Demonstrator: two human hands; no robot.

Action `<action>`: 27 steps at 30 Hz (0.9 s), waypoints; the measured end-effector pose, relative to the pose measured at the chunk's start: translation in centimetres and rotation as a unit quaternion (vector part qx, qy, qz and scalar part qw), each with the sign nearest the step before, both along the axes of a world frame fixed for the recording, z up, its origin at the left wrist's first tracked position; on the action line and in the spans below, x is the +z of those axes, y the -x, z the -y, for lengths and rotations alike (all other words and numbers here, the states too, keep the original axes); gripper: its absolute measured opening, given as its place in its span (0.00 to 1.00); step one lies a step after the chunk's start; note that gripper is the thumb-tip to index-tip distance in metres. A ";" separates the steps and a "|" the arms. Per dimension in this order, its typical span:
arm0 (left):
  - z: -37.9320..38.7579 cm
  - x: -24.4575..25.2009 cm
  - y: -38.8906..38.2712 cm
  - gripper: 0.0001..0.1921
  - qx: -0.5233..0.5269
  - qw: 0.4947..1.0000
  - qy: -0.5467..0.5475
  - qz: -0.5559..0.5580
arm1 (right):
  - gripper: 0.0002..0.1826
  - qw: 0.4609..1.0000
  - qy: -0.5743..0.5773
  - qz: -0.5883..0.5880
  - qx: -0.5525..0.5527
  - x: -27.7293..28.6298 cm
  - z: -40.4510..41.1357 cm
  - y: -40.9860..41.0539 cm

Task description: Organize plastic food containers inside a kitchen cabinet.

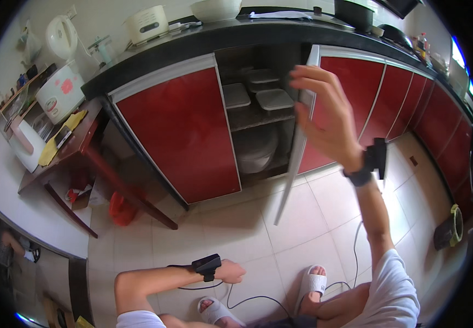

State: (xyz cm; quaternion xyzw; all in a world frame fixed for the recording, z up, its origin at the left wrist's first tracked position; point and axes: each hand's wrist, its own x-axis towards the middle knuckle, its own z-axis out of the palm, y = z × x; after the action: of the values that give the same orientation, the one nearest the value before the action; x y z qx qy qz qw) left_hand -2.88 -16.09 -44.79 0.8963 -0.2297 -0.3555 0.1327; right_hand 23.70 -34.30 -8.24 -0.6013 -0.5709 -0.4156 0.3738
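Observation:
My right hand (328,117) is raised in front of the base cabinet, its fingers apart and nothing visible in it. It overlaps the edge of a cabinet door (289,184) that stands swung outward; contact cannot be told. Behind that door, several flat lidded containers (275,99) sit on the cabinet's upper shelf (257,123). A large rounded vessel (256,153) stands in shadow on the level below. Low over the floor, my left hand (231,271) is curled closed, with no object showing in it. Each wrist wears a black strapped device.
A red cabinet door (179,135) is closed on the left. The dark countertop (261,35) bears a cream cooker (146,24) and a white bowl (216,10). A wooden table (76,143) is at left. Cables (257,297) trail near my slippers; a bin (445,231) stands right. Another person's arm (13,244) shows lower left.

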 end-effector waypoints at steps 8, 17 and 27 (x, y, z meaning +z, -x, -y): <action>0.2 1.7 0.6 0.14 0.037 0.998 -0.036 0.042 | 0.22 0.993 -0.099 0.051 -0.043 -1.2 -14.2 -3.7; -1.0 1.3 2.5 0.14 0.069 0.998 -0.002 0.009 | 0.23 0.993 -0.111 -0.025 -0.018 -4.7 -15.3 -4.2; -2.8 -1.9 -0.5 0.11 0.061 0.993 -0.096 0.014 | 0.06 0.820 0.549 0.159 0.033 -45.7 -3.5 -3.2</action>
State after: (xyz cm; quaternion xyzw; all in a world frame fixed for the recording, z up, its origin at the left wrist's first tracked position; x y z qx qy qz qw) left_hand -2.34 -13.34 -46.67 0.9221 -0.1413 -0.3544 0.0643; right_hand 26.87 -30.82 -53.95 -0.6132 -0.7756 -0.1107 -0.1011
